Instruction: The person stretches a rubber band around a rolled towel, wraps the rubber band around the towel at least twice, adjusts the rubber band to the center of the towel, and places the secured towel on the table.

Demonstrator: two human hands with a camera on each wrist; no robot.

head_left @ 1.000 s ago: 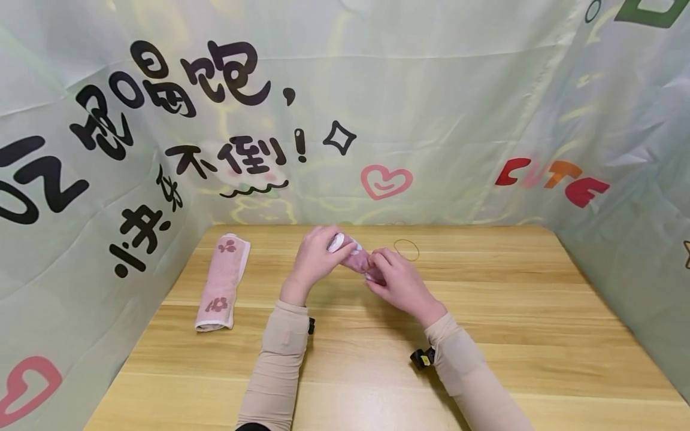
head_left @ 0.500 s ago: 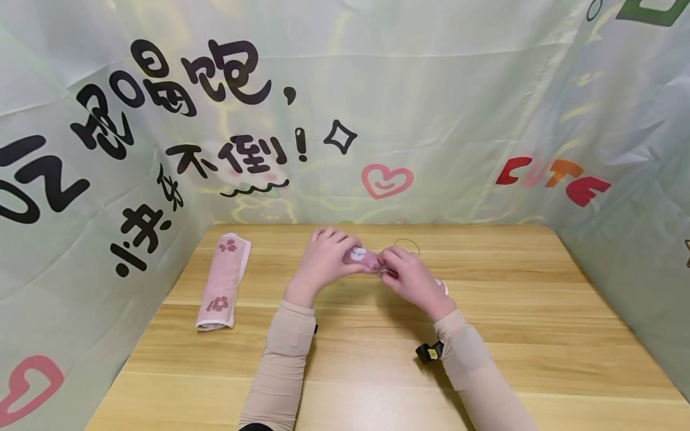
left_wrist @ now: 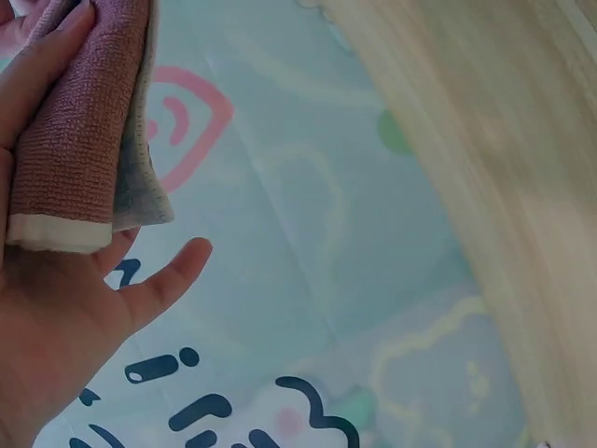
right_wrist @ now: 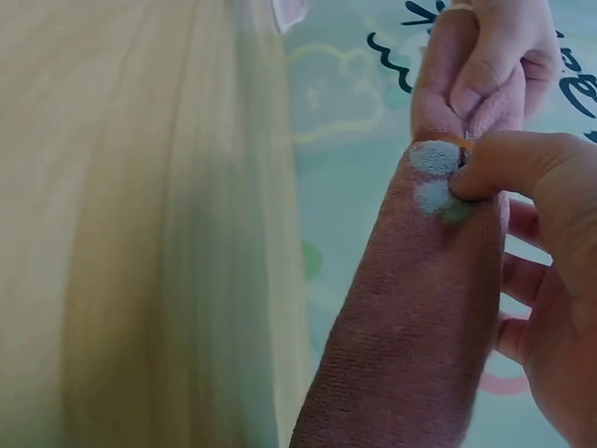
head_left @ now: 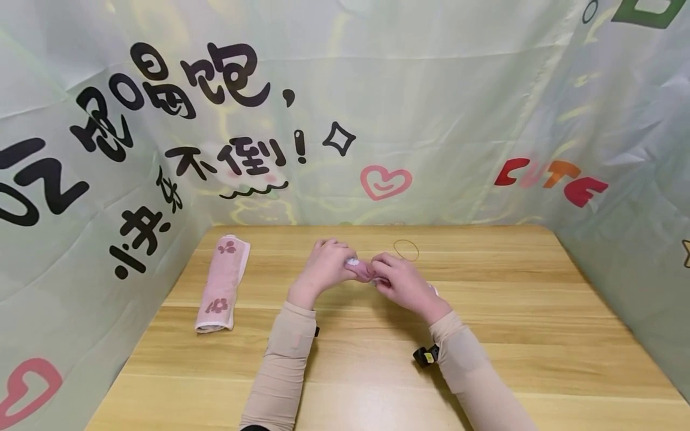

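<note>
Rolled towel (right_wrist: 401,308): left hand (head_left: 323,266) grips 1 end, right hand (head_left: 404,281) pinches its waist beside orange band (right_wrist: 466,144); banding appears underway, next probably calls for evening it

Bright light lands on my pale wood-grained tabletop (head_left: 345,365), leaving whitish glare on its near half and soft shadow under my bare right hand (head_left: 406,286); both wrist views look dimmer, the tabletop's grain blurred.
</note>
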